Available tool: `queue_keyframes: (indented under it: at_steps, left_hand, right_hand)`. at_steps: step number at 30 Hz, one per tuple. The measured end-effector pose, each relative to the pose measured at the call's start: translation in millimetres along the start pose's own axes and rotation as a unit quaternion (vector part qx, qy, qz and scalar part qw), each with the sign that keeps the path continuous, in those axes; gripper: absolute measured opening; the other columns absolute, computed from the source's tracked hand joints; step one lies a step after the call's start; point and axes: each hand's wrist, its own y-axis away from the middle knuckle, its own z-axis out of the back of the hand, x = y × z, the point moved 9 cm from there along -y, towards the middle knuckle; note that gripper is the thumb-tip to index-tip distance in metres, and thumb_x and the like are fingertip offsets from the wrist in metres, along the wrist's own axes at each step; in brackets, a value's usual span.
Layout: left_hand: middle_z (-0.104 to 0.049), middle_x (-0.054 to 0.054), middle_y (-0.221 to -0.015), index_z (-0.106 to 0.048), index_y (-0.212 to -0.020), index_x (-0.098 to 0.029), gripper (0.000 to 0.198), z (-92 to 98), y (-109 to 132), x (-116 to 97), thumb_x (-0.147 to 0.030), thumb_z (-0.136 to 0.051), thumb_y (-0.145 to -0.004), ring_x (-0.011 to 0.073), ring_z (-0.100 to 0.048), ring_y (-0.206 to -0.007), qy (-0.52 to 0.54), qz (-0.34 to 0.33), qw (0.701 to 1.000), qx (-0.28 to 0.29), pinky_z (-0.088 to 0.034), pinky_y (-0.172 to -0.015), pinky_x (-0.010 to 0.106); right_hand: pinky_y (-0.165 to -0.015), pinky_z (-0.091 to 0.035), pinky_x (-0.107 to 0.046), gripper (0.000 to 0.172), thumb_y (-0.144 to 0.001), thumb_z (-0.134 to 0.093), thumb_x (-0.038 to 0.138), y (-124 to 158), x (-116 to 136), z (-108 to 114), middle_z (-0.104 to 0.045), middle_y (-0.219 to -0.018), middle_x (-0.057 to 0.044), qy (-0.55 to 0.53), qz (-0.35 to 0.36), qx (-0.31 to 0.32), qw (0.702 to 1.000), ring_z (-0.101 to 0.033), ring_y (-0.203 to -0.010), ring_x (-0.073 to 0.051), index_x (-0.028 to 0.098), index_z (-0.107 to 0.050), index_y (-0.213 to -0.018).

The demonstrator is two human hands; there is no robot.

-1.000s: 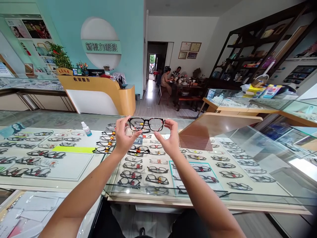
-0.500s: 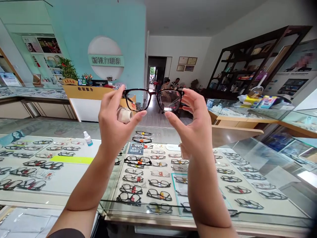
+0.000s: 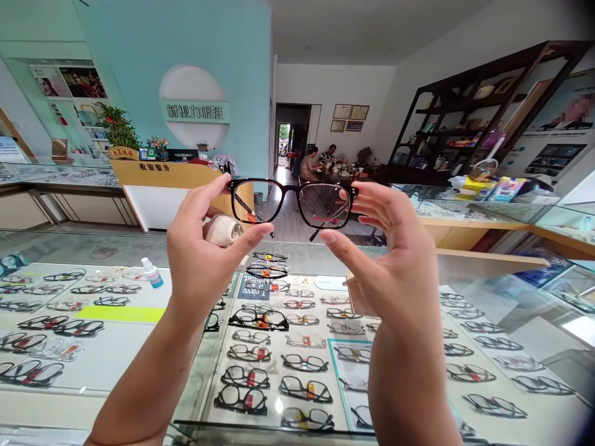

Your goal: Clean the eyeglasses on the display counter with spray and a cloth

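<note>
Holding up a pair of black thick-rimmed plastic eyeglasses (image 3: pixel 292 202) at eye level, out in the air above the glass display counter (image 3: pixel 69 244), well clear of the rows of frames (image 3: pixel 260 319) laid out under it.

My read on handling: these will be light and fairly stiff across the front. The hinges and the clear lenses are the delicate bits, and the lenses smudge if you so much as look at them. So grab the outer corners of the rim, never the glass.

That's pretty much what's going on:
- **Left hand** (image 3: pixel 199 260): thumb under the lower corner and index finger on the top corner, a narrow pinch. The other fingers are curled round a small beige wad of cloth (image 3: pixel 223 230).
- **Right hand** (image 3: pixel 390 260): much looser, thumb just under the other lens, fingers fanned out half open behind that end. It looks like only the tips are touching the rim.
</note>
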Motion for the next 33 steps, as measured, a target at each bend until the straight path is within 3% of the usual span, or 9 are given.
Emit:
queue_keyframes:
  at_steps: [4,12,18,26,33]
  left_hand:
    - [-0.081,0.008,-0.127,-0.076,-0.146,-0.034,0.076,-0.1,2.6,8.0,-0.074,-0.092,-0.083,0.0277,-0.074,-0.094,0.003,0.018,1.0,-0.01,-0.069,-0.072,0.048]
    - [-0.083,0.005,-0.116,-0.082,-0.137,-0.03,0.071,-0.3,-2.6,3.5,-0.075,-0.092,-0.082,0.0326,-0.08,-0.11,0.017,-0.002,1.0,0.017,-0.073,-0.08,0.049]
    - [-0.084,0.005,-0.126,-0.083,-0.133,-0.034,0.062,4.7,-3.6,-5.9,-0.07,-0.094,-0.084,0.0361,-0.079,-0.121,-0.004,-0.031,0.999,0.01,-0.074,-0.079,0.051]
    - [-0.086,0.003,-0.127,-0.086,-0.132,-0.036,0.06,12.6,-8.6,-3.3,-0.066,-0.098,-0.081,0.032,-0.08,-0.11,-0.014,-0.031,0.999,0.008,-0.073,-0.092,0.054]
    - [-0.086,0.005,-0.117,-0.087,-0.128,-0.034,0.063,4.4,-16.4,20.3,-0.067,-0.101,-0.076,0.0274,-0.079,-0.097,0.013,-0.001,0.999,0.037,-0.071,-0.077,0.046]
  right_hand:
    - [-0.114,-0.064,-0.06,0.055,-0.096,-0.088,0.046,-0.1,-4.9,-3.4,-0.078,-0.142,-0.009,-0.008,-0.017,0.001,1.0,-0.076,-0.13,-0.032,0.033,-0.068,-0.145]
    - [-0.116,-0.065,-0.063,0.053,-0.101,-0.084,0.049,1.2,-9.1,-0.1,-0.079,-0.146,-0.007,-0.007,-0.002,0.002,1.0,-0.076,-0.134,-0.034,0.035,-0.072,-0.15]
    - [-0.115,-0.066,-0.066,0.053,-0.102,-0.083,0.047,2.7,-8.1,1.6,-0.08,-0.146,-0.006,-0.016,0.011,0.006,1.0,-0.077,-0.133,-0.035,0.036,-0.074,-0.153]
    - [-0.115,-0.066,-0.063,0.051,-0.1,-0.086,0.042,3.9,1.4,-2.1,-0.083,-0.14,-0.007,0.003,0.006,-0.005,1.0,-0.08,-0.125,-0.032,0.034,-0.076,-0.15]
    - [-0.115,-0.065,-0.065,0.052,-0.101,-0.084,0.046,5.2,1.4,-4.0,-0.082,-0.138,-0.007,0.001,0.008,-0.007,1.0,-0.078,-0.128,-0.035,0.037,-0.075,-0.151]
